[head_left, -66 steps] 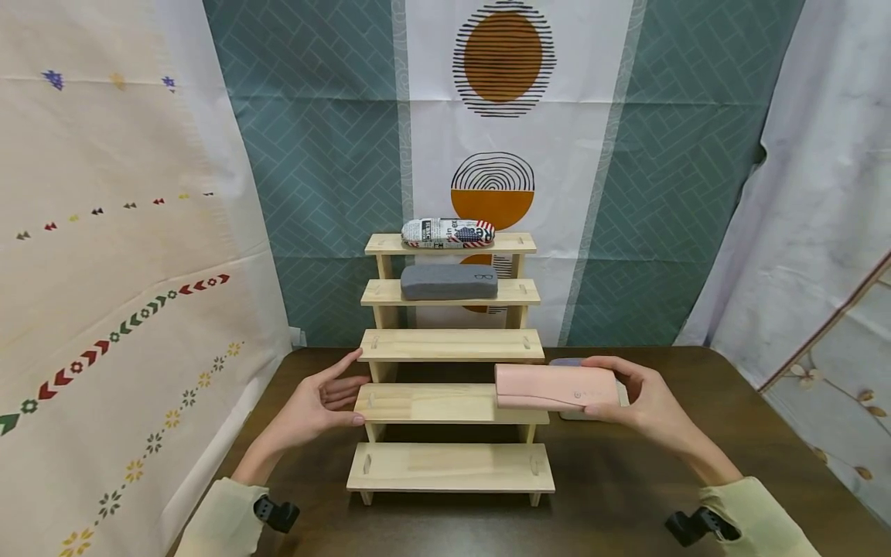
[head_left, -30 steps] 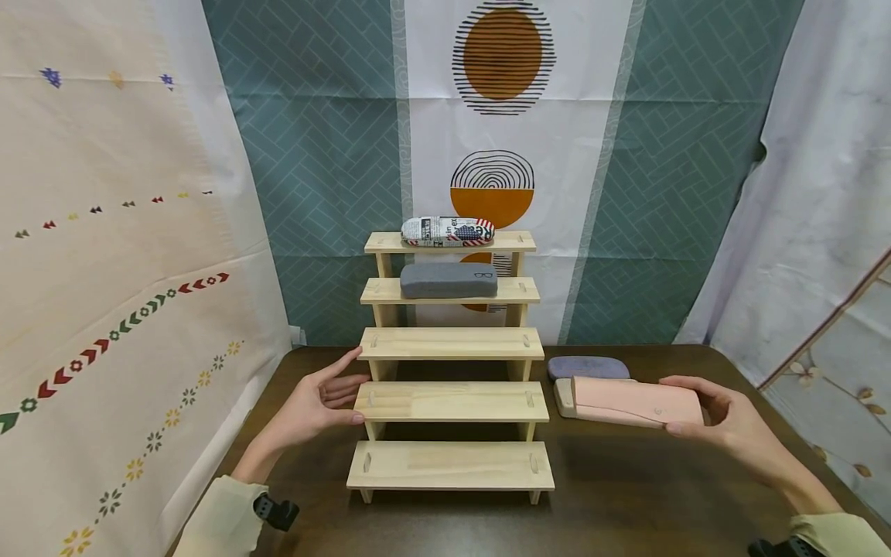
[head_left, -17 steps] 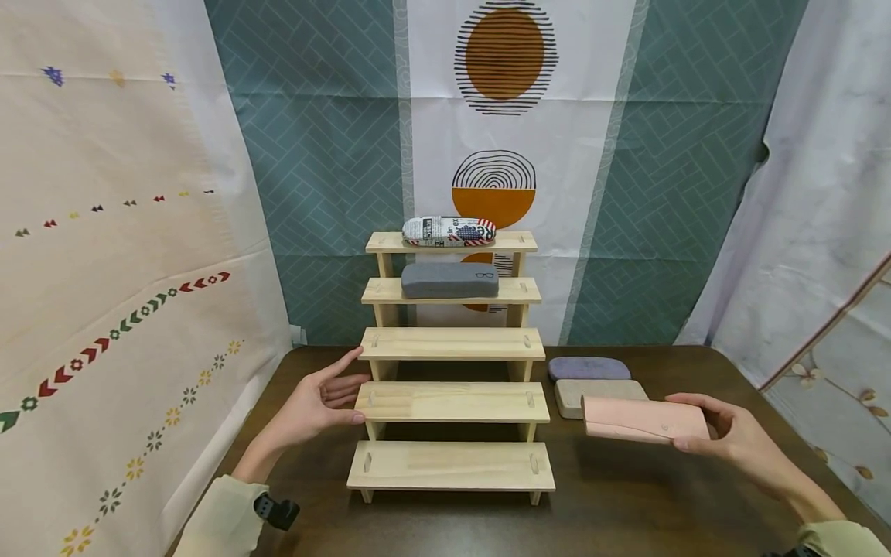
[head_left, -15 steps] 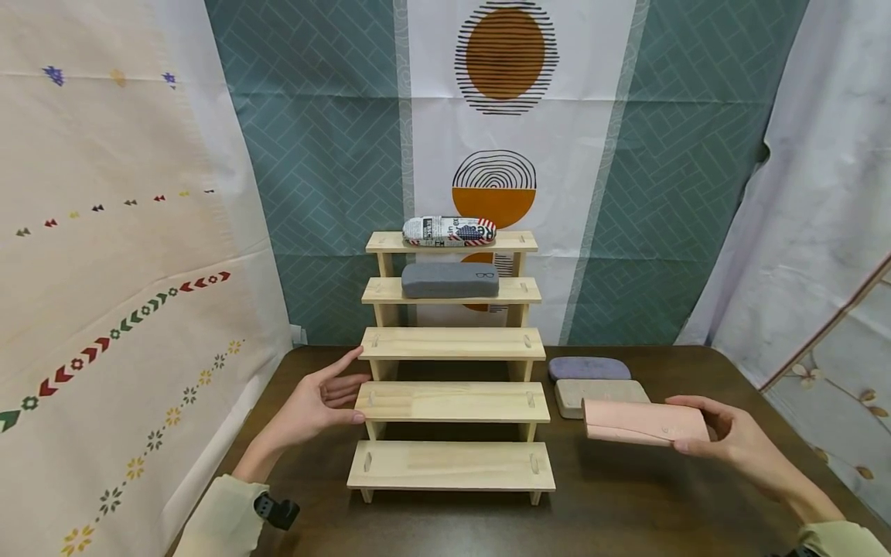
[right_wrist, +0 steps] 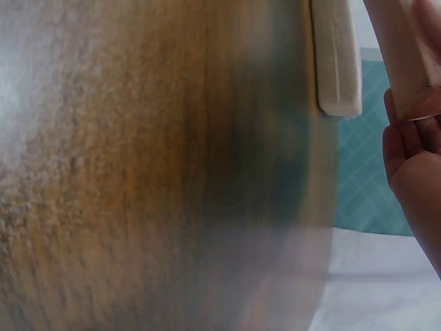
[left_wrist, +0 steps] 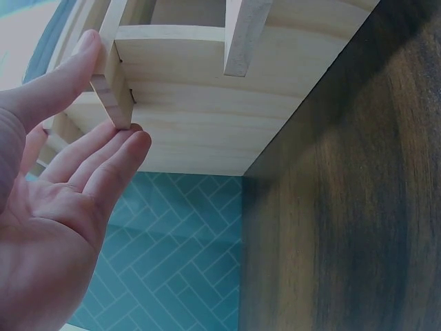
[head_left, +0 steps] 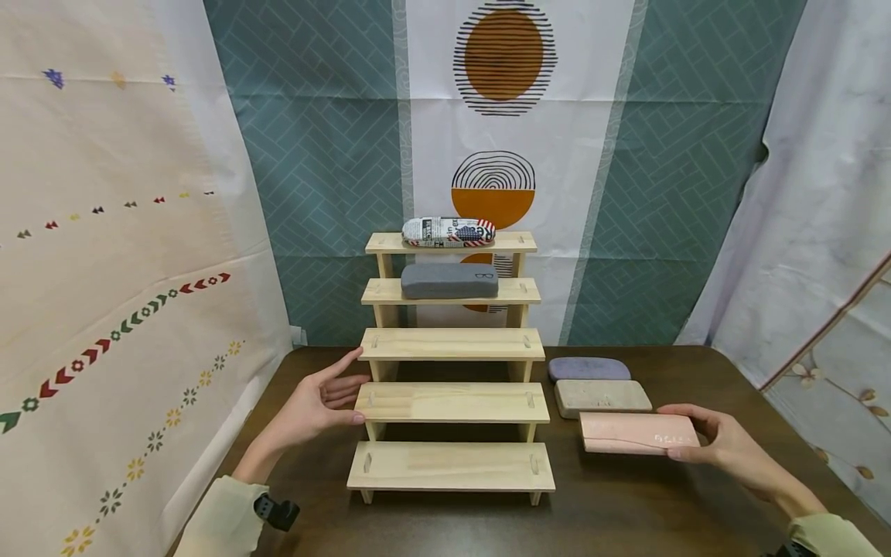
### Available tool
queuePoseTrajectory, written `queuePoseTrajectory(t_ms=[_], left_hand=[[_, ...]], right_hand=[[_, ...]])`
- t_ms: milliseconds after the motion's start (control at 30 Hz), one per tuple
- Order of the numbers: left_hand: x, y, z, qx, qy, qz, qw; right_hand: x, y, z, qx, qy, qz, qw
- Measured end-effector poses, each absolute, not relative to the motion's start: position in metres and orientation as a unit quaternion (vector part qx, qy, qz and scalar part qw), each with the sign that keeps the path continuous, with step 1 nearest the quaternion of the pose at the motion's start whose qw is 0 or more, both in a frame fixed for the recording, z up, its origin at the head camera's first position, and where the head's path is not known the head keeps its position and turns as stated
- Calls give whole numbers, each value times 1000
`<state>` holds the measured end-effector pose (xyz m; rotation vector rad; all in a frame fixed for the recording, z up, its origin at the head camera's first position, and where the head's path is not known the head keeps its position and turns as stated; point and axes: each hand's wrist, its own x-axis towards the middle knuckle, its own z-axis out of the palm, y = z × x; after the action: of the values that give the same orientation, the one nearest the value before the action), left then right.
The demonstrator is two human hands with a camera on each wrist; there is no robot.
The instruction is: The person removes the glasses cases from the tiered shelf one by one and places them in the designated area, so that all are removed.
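My right hand (head_left: pixel 724 445) pinches a pink glasses case (head_left: pixel 636 433) by its right end, low over the table to the right of a wooden stepped stand (head_left: pixel 452 464). In the right wrist view the pink case (right_wrist: pixel 403 58) shows some space between it and the table. My left hand (head_left: pixel 313 406) grips the stand's left side; the left wrist view has the thumb and fingers (left_wrist: pixel 114 169) on either side of a board end. A beige glasses case (head_left: pixel 602 396) and a purple one (head_left: pixel 588 368) lie behind the pink case.
On the stand's top step sits a newsprint-patterned glasses case (head_left: pixel 448 232); a grey one (head_left: pixel 448 281) occupies the step below. The dark wooden table (head_left: pixel 612 518) runs back to a green and white curtain (head_left: pixel 313 193). Cloth hangs at both sides.
The right hand has carried the pink case from in front of the stand's right side out to the right and down, uncovering the beige and purple cases. The left hand stays put.
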<state>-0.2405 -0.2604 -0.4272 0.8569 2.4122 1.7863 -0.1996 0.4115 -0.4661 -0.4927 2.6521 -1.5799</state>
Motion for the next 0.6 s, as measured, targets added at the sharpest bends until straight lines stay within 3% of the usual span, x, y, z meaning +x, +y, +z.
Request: queuePoseTrajectory(t_ms=[600], left_hand=[[-239, -260, -427, 274, 771, 575, 11]], right_hand=[[-215, 411, -482, -151, 857, -492, 11]])
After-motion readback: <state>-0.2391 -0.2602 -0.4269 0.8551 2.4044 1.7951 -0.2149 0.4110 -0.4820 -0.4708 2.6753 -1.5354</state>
